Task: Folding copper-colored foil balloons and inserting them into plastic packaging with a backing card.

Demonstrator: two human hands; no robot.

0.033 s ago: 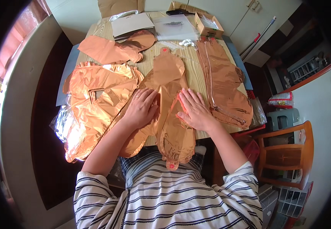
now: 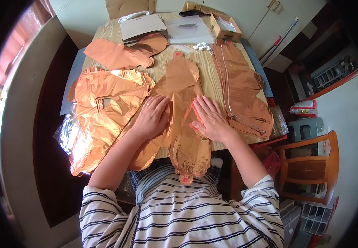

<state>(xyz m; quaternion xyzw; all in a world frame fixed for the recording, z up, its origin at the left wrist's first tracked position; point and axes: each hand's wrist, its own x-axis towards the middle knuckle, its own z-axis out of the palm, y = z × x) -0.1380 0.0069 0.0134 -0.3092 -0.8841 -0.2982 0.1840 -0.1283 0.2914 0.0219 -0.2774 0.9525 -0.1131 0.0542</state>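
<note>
A flat, uninflated copper-coloured foil balloon point(image 2: 181, 97) lies lengthwise in front of me, its lower end reaching past the table's near edge toward my lap. Small tabs with red marks stick out at its top and bottom. My left hand point(image 2: 152, 115) rests flat on its left side, fingers stretched out, a ring on one finger. On the right side, my right hand point(image 2: 212, 120) lies palm down with fingers extended and thumb apart. Neither hand grips anything. To the left spreads a crinkled, shiny copper foil balloon point(image 2: 113, 99) with a small slot-like opening.
Another copper foil piece point(image 2: 121, 53) lies at the far left, and a folded one point(image 2: 243, 91) at the right. Behind are a white sheet point(image 2: 144, 27), a clear plastic sleeve point(image 2: 189, 29), a small cardboard box point(image 2: 226, 28) and white string point(image 2: 203, 46). A wooden chair point(image 2: 311, 165) stands right.
</note>
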